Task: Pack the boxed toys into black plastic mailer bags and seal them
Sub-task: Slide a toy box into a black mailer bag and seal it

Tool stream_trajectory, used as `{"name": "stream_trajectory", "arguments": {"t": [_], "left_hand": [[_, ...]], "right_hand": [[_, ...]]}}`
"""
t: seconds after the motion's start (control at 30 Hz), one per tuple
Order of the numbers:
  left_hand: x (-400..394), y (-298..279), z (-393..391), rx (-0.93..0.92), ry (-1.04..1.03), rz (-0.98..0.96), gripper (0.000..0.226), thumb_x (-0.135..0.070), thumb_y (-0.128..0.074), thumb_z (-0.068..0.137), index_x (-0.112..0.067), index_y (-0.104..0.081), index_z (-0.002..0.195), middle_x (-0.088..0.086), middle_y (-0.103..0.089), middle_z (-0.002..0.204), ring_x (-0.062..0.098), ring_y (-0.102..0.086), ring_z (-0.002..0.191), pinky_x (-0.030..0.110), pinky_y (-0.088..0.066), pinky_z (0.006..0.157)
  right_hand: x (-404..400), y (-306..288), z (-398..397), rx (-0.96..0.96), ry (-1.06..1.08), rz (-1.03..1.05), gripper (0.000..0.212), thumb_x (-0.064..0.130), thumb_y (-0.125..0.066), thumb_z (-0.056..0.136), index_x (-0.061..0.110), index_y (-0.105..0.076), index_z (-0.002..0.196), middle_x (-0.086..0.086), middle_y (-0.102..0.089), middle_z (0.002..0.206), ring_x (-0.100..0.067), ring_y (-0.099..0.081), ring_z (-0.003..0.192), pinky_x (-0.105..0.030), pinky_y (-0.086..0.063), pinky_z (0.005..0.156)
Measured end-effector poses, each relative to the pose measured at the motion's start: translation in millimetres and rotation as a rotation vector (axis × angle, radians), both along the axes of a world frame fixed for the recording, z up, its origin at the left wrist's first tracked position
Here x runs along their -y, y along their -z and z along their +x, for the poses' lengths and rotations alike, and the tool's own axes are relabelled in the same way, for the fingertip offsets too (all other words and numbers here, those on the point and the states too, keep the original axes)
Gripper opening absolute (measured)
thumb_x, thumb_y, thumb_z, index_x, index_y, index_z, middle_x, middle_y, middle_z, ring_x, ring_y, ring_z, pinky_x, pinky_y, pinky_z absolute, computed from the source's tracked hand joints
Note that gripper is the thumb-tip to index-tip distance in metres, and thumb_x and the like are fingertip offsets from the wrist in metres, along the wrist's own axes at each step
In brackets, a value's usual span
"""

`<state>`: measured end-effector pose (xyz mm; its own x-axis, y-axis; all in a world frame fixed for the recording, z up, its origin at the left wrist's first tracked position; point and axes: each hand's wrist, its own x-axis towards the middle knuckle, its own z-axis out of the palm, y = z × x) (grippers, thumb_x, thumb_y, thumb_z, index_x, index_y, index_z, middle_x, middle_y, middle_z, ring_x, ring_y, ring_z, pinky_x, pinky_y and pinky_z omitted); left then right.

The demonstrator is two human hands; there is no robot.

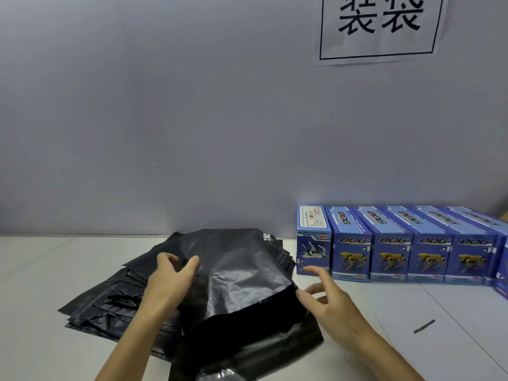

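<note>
Left hand (171, 276): fingers curled, pinching the upper left part of the topmost black mailer bag (242, 281), thumb and fingertips gathered on the plastic. Right hand (327, 295): spread wide and holding nothing, fingers loosely extended, its lower fingertips at the right edge of the same bag; whether they touch the plastic cannot be told. The raised index finger points toward the nearest toy box.

The topmost mailer bag is puffed up, its mouth turned toward the near edge of the tabletop (41, 339), its closed end toward the far edge. It lies on a fanned stack of flat black mailer bags (110, 298), which spreads from the middle of the tabletop toward the left and reaches almost to the far edge. One more flat bag (247, 358) projects from under the puffed one toward the near edge.

A row of blue toy boxes (412, 243) stands along the far edge, right of the bags and running off toward the far right corner. Each is upright and touches its neighbour; the fronts read "DOG" above a yellow robot dog. The leftmost box (313, 243) is turned differently, showing a white dog figure and a label panel on top.

A white sheet (453, 339) lies flat on the right part of the tabletop; a small dark strip (424, 326) rests on it. On the grey wall (165, 105) behind, a paper sign (380, 26) bears two large Chinese characters in a black frame.
</note>
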<state>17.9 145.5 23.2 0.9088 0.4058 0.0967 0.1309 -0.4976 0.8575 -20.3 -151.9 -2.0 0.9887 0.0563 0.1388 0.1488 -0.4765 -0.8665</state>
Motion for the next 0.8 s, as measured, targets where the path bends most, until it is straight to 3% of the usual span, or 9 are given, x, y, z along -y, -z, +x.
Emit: {"name": "stream_trajectory", "arguments": {"t": [0.07, 0.13, 0.23, 0.3, 0.43, 0.53, 0.6, 0.67, 0.8], "left_hand": [[1, -1, -6, -0.181, 0.137, 0.010, 0.065, -0.070, -0.061, 0.083, -0.024, -0.037, 0.122, 0.005, -0.057, 0.113, 0.022, -0.059, 0.096, 0.037, -0.049, 0.076], [1, 2, -8, -0.222, 0.242, 0.008, 0.073, -0.072, -0.065, 0.077, -0.028, -0.037, 0.128, -0.001, -0.060, 0.117, 0.016, -0.062, 0.101, 0.031, -0.047, 0.078], [7, 7, -4, -0.075, 0.277, -0.090, 0.072, -0.059, -0.073, 0.079, -0.029, -0.039, 0.136, 0.003, -0.059, 0.126, 0.020, -0.062, 0.110, 0.037, -0.050, 0.097], [16, 12, -2, 0.006, 0.253, -0.109, 0.067, -0.055, -0.074, 0.080, -0.032, -0.039, 0.133, 0.007, -0.060, 0.126, 0.025, -0.061, 0.115, 0.043, -0.049, 0.102], [24, 20, 0, 0.095, 0.227, -0.111, 0.056, -0.054, -0.071, 0.083, -0.033, -0.042, 0.126, 0.003, -0.058, 0.123, 0.022, -0.056, 0.119, 0.038, -0.046, 0.100], [18, 13, 0, 0.275, 0.220, -0.095, 0.036, -0.045, -0.070, 0.087, -0.035, -0.048, 0.115, -0.002, -0.060, 0.113, 0.016, -0.061, 0.106, 0.033, -0.049, 0.091], [14, 5, -2, 0.481, 0.193, 0.013, 0.024, -0.027, -0.071, 0.090, -0.035, -0.053, 0.104, -0.001, -0.060, 0.102, 0.012, -0.060, 0.095, 0.021, -0.048, 0.080], [15, -5, -5, 0.620, 0.246, 0.111, 0.029, -0.007, -0.068, 0.089, -0.033, -0.057, 0.094, -0.001, -0.060, 0.089, 0.011, -0.058, 0.083, 0.015, -0.046, 0.070], [16, -13, -12, 0.589, 0.532, 0.407, 0.041, 0.008, -0.060, 0.088, -0.032, -0.059, 0.082, -0.008, -0.057, 0.084, 0.016, -0.054, 0.072, 0.021, -0.044, 0.063]], "right_hand": [[-2, 3, 0, 0.016, -0.019, -0.009, 0.038, 0.040, -0.067, 0.092, 0.050, -0.043, 0.120, 0.004, -0.070, 0.096, -0.011, -0.068, 0.083, -0.023, -0.053, 0.072], [-4, 5, 1, 0.075, -0.011, -0.022, 0.038, 0.031, -0.071, 0.091, 0.047, -0.048, 0.117, 0.003, -0.073, 0.083, -0.008, -0.068, 0.072, -0.021, -0.052, 0.066], [-5, 7, 2, 0.166, 0.027, 0.027, 0.036, 0.014, -0.070, 0.092, 0.037, -0.053, 0.114, 0.003, -0.073, 0.074, -0.005, -0.060, 0.054, -0.016, -0.047, 0.053], [-5, 9, 3, 0.190, 0.066, 0.054, 0.034, 0.010, -0.068, 0.092, 0.035, -0.053, 0.110, 0.002, -0.072, 0.073, -0.004, -0.057, 0.050, -0.017, -0.046, 0.050], [-3, 13, 6, 0.193, 0.120, 0.050, 0.036, 0.005, -0.065, 0.092, 0.035, -0.051, 0.103, 0.001, -0.071, 0.070, -0.007, -0.059, 0.052, -0.019, -0.048, 0.050], [6, 12, 8, 0.149, 0.099, 0.073, 0.031, 0.005, -0.062, 0.094, 0.033, -0.052, 0.104, 0.000, -0.071, 0.071, -0.007, -0.056, 0.051, -0.022, -0.049, 0.050], [12, 9, 9, 0.102, 0.058, 0.113, 0.024, 0.007, -0.058, 0.096, 0.029, -0.056, 0.103, -0.004, -0.069, 0.075, -0.014, -0.056, 0.057, -0.031, -0.048, 0.054], [18, 7, 9, 0.106, 0.037, 0.112, 0.027, 0.002, -0.052, 0.097, 0.028, -0.060, 0.098, -0.003, -0.069, 0.081, -0.020, -0.061, 0.069, -0.029, -0.049, 0.058], [23, 7, 11, 0.155, 0.006, 0.035, 0.053, -0.013, -0.044, 0.090, 0.031, -0.071, 0.080, 0.010, -0.067, 0.094, -0.008, -0.063, 0.091, -0.020, -0.049, 0.074]]}}
